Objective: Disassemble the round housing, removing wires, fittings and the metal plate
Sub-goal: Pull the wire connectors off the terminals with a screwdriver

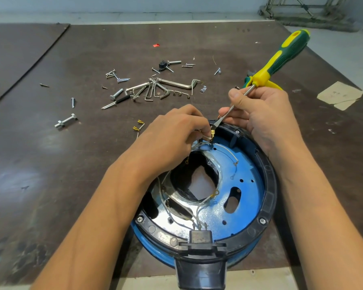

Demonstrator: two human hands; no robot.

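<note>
The round housing [268, 181] has a black rim around a bright blue metal plate [247, 185] speckled with pale flecks, and its wires [199, 208] are whitish grey with brass-yellow terminals. The screwdriver [281, 57] has a dark green and yellow handle over a silver shaft. The bench [92, 49] is dark brown with worn, mottled patches, scattered with silver screws [117, 77] and hex keys [155, 88].

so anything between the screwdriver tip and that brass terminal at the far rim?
Nothing visible. The screwdriver tip meets the brass terminal, which the left hand pinches; right hand grips the shaft.
</note>
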